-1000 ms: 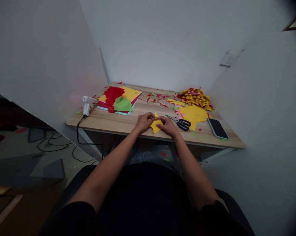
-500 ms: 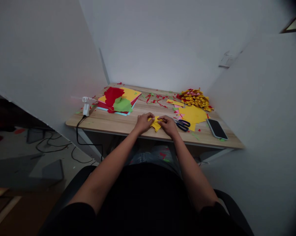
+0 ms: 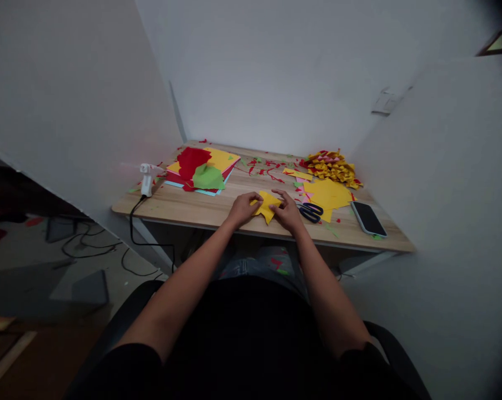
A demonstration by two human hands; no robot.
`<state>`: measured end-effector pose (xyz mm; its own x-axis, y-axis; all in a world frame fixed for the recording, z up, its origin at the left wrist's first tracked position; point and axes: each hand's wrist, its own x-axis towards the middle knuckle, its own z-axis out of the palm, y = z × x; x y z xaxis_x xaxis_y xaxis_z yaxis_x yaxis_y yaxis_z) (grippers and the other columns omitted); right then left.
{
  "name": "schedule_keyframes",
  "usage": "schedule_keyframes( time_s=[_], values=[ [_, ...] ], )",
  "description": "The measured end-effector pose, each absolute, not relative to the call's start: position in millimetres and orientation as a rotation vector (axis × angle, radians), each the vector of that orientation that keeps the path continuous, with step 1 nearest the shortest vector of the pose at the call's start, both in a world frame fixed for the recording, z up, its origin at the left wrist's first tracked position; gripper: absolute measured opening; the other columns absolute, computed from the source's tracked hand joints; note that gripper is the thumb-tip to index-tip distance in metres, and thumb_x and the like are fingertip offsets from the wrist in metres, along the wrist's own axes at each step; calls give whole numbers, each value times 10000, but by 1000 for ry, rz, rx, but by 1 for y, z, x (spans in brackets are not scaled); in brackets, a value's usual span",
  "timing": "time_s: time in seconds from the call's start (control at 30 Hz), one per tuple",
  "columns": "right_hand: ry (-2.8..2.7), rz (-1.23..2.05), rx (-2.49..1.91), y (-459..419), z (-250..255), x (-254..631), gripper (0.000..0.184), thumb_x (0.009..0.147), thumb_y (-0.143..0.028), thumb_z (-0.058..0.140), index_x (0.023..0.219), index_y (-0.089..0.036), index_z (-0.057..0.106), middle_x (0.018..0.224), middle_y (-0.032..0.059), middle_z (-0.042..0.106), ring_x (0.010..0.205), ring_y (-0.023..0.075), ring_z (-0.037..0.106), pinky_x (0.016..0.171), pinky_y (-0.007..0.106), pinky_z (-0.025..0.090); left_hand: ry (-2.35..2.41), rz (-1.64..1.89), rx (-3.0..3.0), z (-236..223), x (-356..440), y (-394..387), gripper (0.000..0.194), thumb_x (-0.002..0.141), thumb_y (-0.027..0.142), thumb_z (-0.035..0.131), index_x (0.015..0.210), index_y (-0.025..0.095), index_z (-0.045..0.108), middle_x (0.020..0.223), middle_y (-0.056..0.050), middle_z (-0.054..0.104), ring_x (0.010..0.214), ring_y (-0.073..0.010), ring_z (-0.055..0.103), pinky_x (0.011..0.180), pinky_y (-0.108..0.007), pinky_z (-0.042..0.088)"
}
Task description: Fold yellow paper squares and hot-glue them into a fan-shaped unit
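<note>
A small yellow paper star (image 3: 267, 206) with creased points lies between my two hands near the front edge of the desk. My left hand (image 3: 245, 208) pinches its left side between thumb and fingers. At the star's right side, my right hand (image 3: 288, 213) holds it with the thumb on top, while the index finger is stretched out along the upper edge. The undersides of the fingers are hidden. Just right of that hand lies a pair of scissors (image 3: 311, 212) with dark blue handles; their blades are partly covered.
Coloured paper sheets (image 3: 224, 158) are stacked on the left, with red and green pieces on top. Folded yellow pieces (image 3: 332, 168) are heaped at the back right, above a yellow sheet (image 3: 326, 193). A phone (image 3: 368, 218) and a white plug (image 3: 146, 180) flank the desk; red scraps (image 3: 271, 166) are scattered behind.
The yellow star now shows more of its surface and looks flatter. My right hand has shifted slightly right, and its index finger has lifted and straightened. My left hand keeps its hold.
</note>
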<state>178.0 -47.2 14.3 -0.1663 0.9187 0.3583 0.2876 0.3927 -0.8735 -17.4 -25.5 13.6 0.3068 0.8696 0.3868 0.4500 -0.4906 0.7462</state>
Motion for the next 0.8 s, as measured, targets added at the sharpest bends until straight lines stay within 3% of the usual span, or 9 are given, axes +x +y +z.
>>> schedule_keyframes(
  time_s=[0.2,0.47,0.8],
  values=[
    [-1738,807,-1057,-44,15,177,291,933,-375,659,1134,-164,654,1196,75,670,1051,211,656,919,439,551,1193,1054,2097,17,-17,-26,266,965,374,613,1097,149,662,1141,-80,679,1048,-205,656,949,-440,548],
    [-1768,879,-1106,-46,14,177,275,943,-369,651,1119,-158,658,1128,63,687,977,190,676,858,404,579,1243,1005,2148,19,-19,-28,267,970,374,604,1105,151,661,1144,-80,677,1039,-204,656,933,-428,554],
    [-1728,865,-1186,-34,2,181,271,949,-372,643,1107,-153,649,1077,52,683,913,172,673,806,375,584,1309,853,2342,27,-16,-36,296,940,395,641,1111,154,661,1179,-85,664,1120,-233,624,1015,-492,495]
  ],
)
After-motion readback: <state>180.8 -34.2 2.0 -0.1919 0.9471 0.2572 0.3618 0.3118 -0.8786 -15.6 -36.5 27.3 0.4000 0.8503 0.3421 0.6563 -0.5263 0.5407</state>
